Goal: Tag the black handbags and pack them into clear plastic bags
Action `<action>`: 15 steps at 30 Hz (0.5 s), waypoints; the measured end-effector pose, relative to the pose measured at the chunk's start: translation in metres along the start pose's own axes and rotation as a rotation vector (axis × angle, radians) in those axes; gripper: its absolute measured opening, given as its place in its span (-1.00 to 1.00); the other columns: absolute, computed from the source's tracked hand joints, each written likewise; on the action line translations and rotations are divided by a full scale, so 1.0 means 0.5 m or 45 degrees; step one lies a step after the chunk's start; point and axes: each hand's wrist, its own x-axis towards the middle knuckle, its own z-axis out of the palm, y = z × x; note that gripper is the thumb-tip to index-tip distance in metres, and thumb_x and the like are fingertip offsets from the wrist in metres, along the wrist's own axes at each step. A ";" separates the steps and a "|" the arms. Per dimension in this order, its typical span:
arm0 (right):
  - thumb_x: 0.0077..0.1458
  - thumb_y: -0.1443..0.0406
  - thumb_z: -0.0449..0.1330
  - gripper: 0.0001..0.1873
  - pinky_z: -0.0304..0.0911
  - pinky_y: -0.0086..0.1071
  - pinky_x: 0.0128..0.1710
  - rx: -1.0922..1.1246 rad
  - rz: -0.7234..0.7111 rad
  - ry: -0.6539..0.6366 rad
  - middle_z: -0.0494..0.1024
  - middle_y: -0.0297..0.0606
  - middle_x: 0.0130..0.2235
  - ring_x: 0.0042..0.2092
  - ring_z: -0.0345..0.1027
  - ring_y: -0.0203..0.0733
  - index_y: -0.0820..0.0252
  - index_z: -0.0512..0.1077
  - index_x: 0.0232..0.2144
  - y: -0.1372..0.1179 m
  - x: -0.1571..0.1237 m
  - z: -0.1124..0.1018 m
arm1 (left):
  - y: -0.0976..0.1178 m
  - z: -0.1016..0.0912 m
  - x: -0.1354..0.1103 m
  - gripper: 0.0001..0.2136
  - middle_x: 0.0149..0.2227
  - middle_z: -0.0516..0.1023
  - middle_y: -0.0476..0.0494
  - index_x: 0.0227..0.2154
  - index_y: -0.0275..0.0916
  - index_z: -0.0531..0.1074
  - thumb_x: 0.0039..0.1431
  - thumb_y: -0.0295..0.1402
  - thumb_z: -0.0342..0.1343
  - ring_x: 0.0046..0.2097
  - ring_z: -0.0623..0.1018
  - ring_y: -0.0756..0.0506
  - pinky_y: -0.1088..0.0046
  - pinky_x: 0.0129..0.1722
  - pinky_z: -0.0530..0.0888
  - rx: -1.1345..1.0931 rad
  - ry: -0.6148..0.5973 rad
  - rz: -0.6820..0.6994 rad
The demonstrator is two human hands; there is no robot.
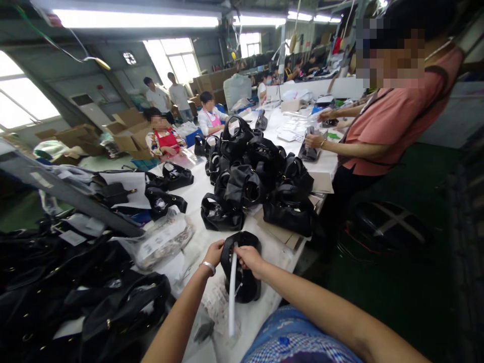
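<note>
White tabletop (196, 194) runs lengthwise through a busy workshop. At its near edge both hands grip a small black bag (245, 287). The left hand (215, 252) closes on its left rim, the right hand (247, 258) on its top, where a white strip (232, 302) hangs down. Just beyond sits a heap of black bags (257, 176). Farther right stands a person in a salmon shirt (381, 131).

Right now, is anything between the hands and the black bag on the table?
Nothing visible: left hand and right hand already grip the black bag at its top edge. A white strip hangs down between them, in front of the bag.
</note>
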 end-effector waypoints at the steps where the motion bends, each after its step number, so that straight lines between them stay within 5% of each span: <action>1: 0.12 0.09 0.20 -0.60 -0.12 -0.56 -0.69 0.002 -0.010 0.015 0.19 -0.50 -0.69 -0.67 0.00 -0.47 0.22 0.27 -0.59 -0.001 0.006 0.003 | 0.000 0.000 -0.007 -0.64 -0.55 0.53 -0.10 -0.45 -0.35 0.51 -0.13 -0.08 0.24 -0.47 0.51 -0.07 0.38 -0.43 0.49 -0.018 -0.030 -0.026; 9: 0.14 0.31 0.13 -0.67 -0.10 -0.54 -0.67 -0.079 -0.101 0.137 0.18 -0.51 -0.71 -0.66 0.02 -0.46 0.21 0.22 -0.64 -0.015 0.025 0.025 | 0.013 -0.011 -0.068 -0.69 -0.53 0.55 -0.08 -0.37 -0.31 0.56 -0.09 -0.14 0.27 -0.42 0.51 -0.07 0.42 -0.35 0.43 -0.207 -0.505 -0.225; 15: 0.19 0.29 0.09 -0.71 0.02 -0.56 -0.64 -0.144 -0.146 0.087 0.29 -0.46 -0.64 -0.63 0.10 -0.47 0.24 0.31 -0.57 -0.025 0.006 0.001 | 0.007 -0.003 -0.044 -0.72 -0.54 0.54 -0.05 -0.38 -0.34 0.57 -0.16 -0.24 0.31 -0.50 0.43 0.02 0.51 -0.44 0.35 -0.258 -0.377 -0.233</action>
